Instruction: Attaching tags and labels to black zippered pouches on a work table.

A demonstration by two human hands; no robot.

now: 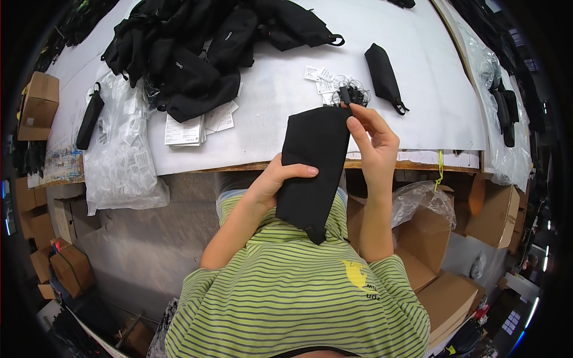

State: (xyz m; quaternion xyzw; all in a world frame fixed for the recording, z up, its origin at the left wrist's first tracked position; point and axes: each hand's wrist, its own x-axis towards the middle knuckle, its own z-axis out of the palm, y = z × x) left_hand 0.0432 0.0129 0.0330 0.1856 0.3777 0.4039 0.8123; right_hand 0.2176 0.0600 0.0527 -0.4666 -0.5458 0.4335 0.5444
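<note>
A flat black fabric pouch [313, 146] is held upright in front of my body, just over the table's near edge. My left hand [276, 181] grips its left side, thumb lying across the front and the other fingers hidden behind. At the upper right corner, my right hand [377, 136] pinches a small black tab [345, 95] between thumb and fingers; whether it is a zipper pull or a loop I cannot tell. Beyond that corner lies a bunch of white paper tags [325, 85] with tangled black strings [358, 94].
Black pouches [197, 83] are heaped at the back left, over stacked white printed cards [184, 131]. A single black pouch [384, 77] lies right of the tags. Clear plastic bags [128, 161] drape over the left edge. Cardboard boxes [427, 238] stand below on the right.
</note>
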